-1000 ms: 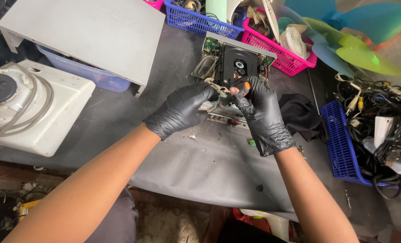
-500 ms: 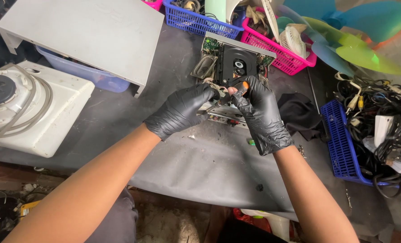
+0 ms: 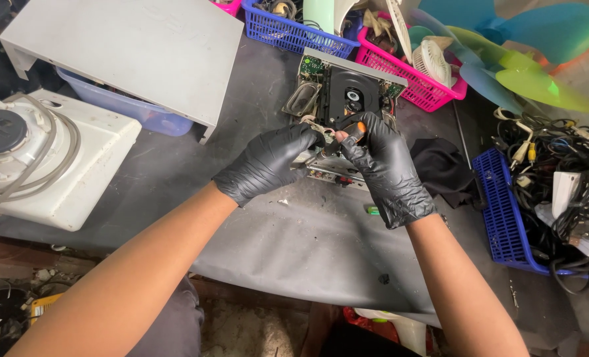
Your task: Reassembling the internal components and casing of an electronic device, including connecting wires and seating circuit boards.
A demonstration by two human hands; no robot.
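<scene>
1. Head view shows 2 black-gloved hands meeting over an opened disc player chassis (image 3: 344,99) on a dark grey table (image 3: 294,244).
2. Left hand (image 3: 268,162) has its grip curled closed, fingertips pressed on a small metal part at the chassis front edge; what exactly it pinches is hidden by the glove.
3. Right hand (image 3: 384,165) has its grip closed around an orange-tipped tool (image 3: 360,127), thumb and forefinger pinching it, the tip pointing toward the left hand's fingertips.
4. Both grips touch each other, just in front of the black disc tray with its round spindle.
5. Beyond the grips stand a blue basket (image 3: 294,30) and a pink basket (image 3: 420,82) of parts.
6. Right of the right grip lies a black cloth (image 3: 446,168), then a blue crate (image 3: 503,211) holding tangled cables (image 3: 559,172).
7. Left of the left grip sit a grey metal cover (image 3: 122,53) over a blue tub, and a white appliance housing (image 3: 50,165).
8. Green and teal fan blades (image 3: 519,66) lie beyond the right grip.
</scene>
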